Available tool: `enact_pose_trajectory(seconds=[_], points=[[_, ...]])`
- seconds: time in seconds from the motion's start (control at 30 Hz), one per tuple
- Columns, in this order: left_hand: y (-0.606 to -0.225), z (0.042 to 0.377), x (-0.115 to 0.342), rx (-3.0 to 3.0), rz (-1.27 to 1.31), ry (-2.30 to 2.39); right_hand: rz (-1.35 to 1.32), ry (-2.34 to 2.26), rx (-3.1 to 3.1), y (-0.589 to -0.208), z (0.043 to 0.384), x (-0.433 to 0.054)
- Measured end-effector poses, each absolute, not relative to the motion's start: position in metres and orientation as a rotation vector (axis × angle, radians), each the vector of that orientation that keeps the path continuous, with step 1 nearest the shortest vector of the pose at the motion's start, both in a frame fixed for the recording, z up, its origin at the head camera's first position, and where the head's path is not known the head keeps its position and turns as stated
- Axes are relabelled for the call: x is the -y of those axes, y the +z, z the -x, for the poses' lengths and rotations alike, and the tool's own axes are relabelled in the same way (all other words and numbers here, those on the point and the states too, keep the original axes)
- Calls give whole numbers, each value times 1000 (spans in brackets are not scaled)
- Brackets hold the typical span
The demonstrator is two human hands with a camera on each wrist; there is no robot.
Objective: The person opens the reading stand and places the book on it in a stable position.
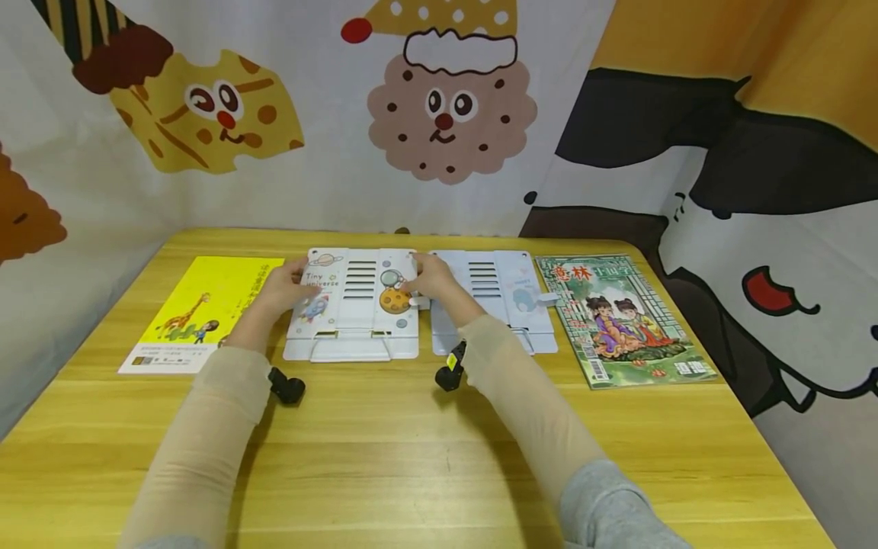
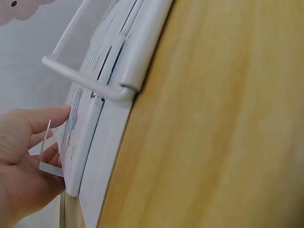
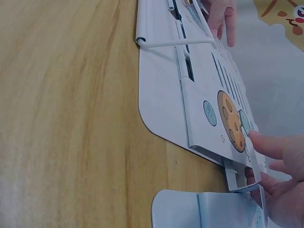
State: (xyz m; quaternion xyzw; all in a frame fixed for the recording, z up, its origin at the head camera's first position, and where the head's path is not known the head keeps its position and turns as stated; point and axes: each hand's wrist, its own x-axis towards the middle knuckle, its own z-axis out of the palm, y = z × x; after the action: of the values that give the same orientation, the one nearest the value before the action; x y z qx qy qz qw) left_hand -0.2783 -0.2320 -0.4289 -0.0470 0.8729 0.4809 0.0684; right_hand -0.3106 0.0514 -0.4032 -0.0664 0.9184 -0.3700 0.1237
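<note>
A white book stand (image 1: 357, 313) printed with planets and "Tiny universe" lies nearly flat on the table, its wire page holder at the front. My left hand (image 1: 277, 291) holds its left edge, the thumb on the printed face and the fingers behind the edge, as the left wrist view shows. At the right edge my right hand (image 1: 437, 280) pinches the panel, thumb in front beside the orange planet. A second white stand (image 1: 504, 309) with a blue print lies just to the right, partly hidden by my right arm.
To the left lies a yellow book (image 1: 213, 305) with a giraffe on its cover. A green illustrated magazine (image 1: 624, 328) lies at the right, touched by the second stand's side clip (image 1: 547, 299). A cartoon-printed curtain (image 1: 329, 152) hangs behind the wooden table (image 1: 411, 457).
</note>
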Motion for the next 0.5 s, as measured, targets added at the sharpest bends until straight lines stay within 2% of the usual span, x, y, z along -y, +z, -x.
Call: enact_pose_trajectory(seconds=[0.5], points=[[-412, 270, 232, -2665, 119, 1447, 301, -1182, -2757, -405, 310, -54]])
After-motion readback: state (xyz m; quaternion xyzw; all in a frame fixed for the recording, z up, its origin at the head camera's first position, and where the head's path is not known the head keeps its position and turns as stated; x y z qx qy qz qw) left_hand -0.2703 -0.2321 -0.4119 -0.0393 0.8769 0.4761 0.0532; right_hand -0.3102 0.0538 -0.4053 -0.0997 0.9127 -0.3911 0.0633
